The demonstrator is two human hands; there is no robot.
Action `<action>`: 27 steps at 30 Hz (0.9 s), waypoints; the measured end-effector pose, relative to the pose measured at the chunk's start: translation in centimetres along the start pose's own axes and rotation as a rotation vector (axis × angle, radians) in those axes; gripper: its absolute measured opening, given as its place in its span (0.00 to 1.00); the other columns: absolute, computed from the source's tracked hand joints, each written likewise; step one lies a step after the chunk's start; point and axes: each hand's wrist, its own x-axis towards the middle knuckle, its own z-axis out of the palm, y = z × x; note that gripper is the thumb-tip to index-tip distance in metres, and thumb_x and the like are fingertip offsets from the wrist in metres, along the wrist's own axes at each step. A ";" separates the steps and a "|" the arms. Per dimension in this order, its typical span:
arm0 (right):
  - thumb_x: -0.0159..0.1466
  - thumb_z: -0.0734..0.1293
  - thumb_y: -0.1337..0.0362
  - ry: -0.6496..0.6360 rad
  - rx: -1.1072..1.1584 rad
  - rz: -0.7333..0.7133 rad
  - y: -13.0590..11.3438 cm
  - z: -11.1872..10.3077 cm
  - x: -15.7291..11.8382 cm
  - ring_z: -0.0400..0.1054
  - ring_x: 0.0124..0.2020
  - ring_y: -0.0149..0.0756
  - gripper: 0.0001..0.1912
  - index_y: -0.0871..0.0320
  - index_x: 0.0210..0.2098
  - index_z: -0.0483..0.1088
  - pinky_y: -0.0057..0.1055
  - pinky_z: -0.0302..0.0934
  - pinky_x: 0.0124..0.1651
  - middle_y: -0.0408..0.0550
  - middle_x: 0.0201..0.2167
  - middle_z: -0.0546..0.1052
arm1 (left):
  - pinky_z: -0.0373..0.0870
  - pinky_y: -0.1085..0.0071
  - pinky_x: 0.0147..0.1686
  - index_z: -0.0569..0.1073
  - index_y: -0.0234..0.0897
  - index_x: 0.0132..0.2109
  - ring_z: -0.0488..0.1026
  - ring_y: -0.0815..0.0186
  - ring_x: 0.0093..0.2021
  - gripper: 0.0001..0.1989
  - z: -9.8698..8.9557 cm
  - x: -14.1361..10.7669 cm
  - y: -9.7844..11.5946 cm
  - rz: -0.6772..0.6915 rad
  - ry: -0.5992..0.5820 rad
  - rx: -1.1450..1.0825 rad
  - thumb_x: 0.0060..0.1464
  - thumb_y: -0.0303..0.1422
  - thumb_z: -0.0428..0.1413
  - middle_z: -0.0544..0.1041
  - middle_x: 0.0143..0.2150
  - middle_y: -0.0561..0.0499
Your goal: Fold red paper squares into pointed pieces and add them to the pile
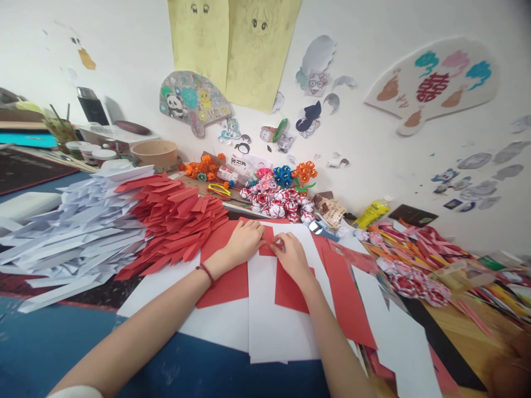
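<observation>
A small red paper piece [268,235] is pinched by the fingertips of the left hand [245,241] and right hand [292,257], over white sheets [277,331] at the centre. Folded red strips [174,218] are heaped left; "囍" is borne in red by a fan [385,99] far right.

The left hand [244,241] is touching a small red paper [268,234] over white sheets [269,326], while the right hand [290,254] is pinching its edge. Folded red strips [176,221] are lying beside white ones [91,232] (both heaps are sprawling), and red-and-white flowers [290,204] are sitting beyond.
</observation>
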 end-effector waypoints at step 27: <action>0.57 0.60 0.81 -0.072 -0.447 -0.460 -1.0 -2.4 -0.7 0.62 0.37 0.39 0.14 0.59 0.29 0.72 0.33 0.52 0.38 0.49 0.28 0.72 | 0.56 0.65 0.33 0.72 0.34 0.32 0.70 0.62 0.34 0.05 -1.9 -0.5 -0.7 0.355 -0.046 0.113 0.55 0.24 0.53 0.74 0.30 0.46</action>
